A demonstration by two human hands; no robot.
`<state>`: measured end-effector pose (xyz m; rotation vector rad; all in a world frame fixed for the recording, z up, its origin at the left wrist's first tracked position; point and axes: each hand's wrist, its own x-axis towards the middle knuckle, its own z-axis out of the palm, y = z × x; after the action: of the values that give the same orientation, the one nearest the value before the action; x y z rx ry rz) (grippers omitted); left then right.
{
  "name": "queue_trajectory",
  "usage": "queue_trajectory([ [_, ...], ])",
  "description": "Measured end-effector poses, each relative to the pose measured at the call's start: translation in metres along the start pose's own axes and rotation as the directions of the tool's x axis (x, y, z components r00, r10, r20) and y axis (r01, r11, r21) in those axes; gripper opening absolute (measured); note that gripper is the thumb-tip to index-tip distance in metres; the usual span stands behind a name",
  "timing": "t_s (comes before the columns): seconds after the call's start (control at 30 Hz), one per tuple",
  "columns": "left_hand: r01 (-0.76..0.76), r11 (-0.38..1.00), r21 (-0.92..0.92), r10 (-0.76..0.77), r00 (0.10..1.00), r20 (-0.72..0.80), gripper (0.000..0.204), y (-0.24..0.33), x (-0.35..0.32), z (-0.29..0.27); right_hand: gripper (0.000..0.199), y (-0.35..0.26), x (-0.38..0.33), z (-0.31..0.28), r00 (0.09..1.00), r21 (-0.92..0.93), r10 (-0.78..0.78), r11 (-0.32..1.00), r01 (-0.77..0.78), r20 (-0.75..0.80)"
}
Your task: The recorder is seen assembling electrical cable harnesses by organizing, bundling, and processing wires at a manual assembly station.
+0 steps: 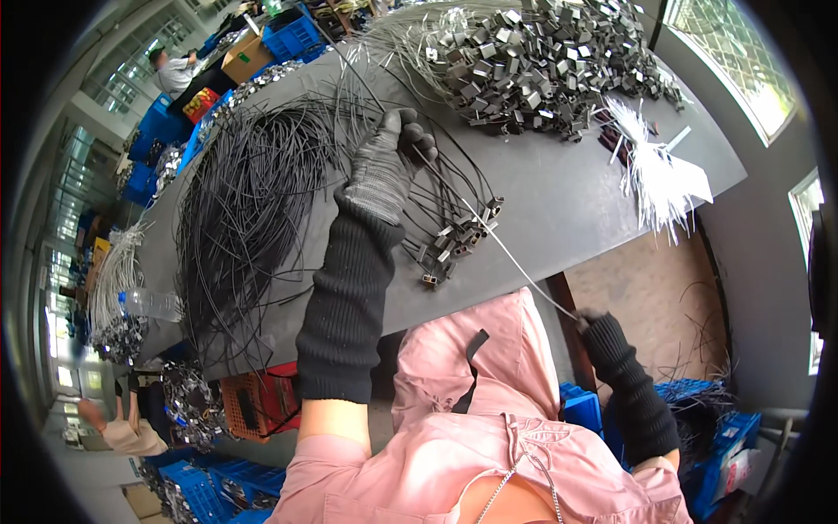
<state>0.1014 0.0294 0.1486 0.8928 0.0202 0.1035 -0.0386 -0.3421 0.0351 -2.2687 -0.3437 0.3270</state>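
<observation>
My left hand [384, 162], in a grey glove, is closed around a bunch of thin black wires [439, 190] above the grey table. Small metal rectangular sleeves [458, 240] sit clustered at the ends of those wires, on the tabletop. From the left hand a thin pale strand [528, 266] runs taut down to my right hand [594, 320]. That hand, dark-gloved and small in view, is closed on its end beyond the table's front edge. Part of its fingers is hidden.
Left of my left arm lies a big heap of black wires [249, 201]. Loose metal sleeves [541, 65] are piled at the back, with white strips [650, 170] to their right. A plastic bottle [153, 305] lies at the left edge. Blue crates [698, 445] stand below right; other people sit leftward.
</observation>
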Motion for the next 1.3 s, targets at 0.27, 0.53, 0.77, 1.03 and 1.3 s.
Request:
queue_trajectory([
  [0.27, 0.113, 0.980, 0.162, -0.120, 0.992, 0.034, 0.024, -0.047, -0.044, 0.050, 0.021, -0.105, 0.123, 0.004, 0.875, -0.441, -0.475, 0.807, 0.392, -0.092],
  [0.53, 0.067, 0.998, 0.016, -0.068, 0.995, 0.073, 0.021, -0.023, 0.016, -0.001, 0.015, -0.034, 0.111, 0.019, 0.757, -0.397, -0.651, 0.681, 0.616, 0.057],
  [0.77, 0.126, 0.992, 0.020, -0.127, 0.992, 0.021, 0.021, -0.039, 0.051, -0.027, 0.046, -0.037, 0.098, 0.065, 0.966, 0.982, 0.180, -0.012, -0.188, 0.187],
  [1.03, 0.254, 0.949, 0.186, -0.271, 0.960, 0.071, 0.023, -0.087, 0.053, -0.042, 0.066, -0.065, 0.192, 0.102, 0.939, 0.828, 0.084, 0.503, 0.248, -0.333],
  [1.3, 0.277, 0.271, 0.922, -0.102, 0.960, -0.259, 0.040, -0.118, 0.045, -0.147, 0.053, -0.098, 0.236, 0.101, 1.000, 0.590, 0.002, 0.808, 0.010, -0.019],
])
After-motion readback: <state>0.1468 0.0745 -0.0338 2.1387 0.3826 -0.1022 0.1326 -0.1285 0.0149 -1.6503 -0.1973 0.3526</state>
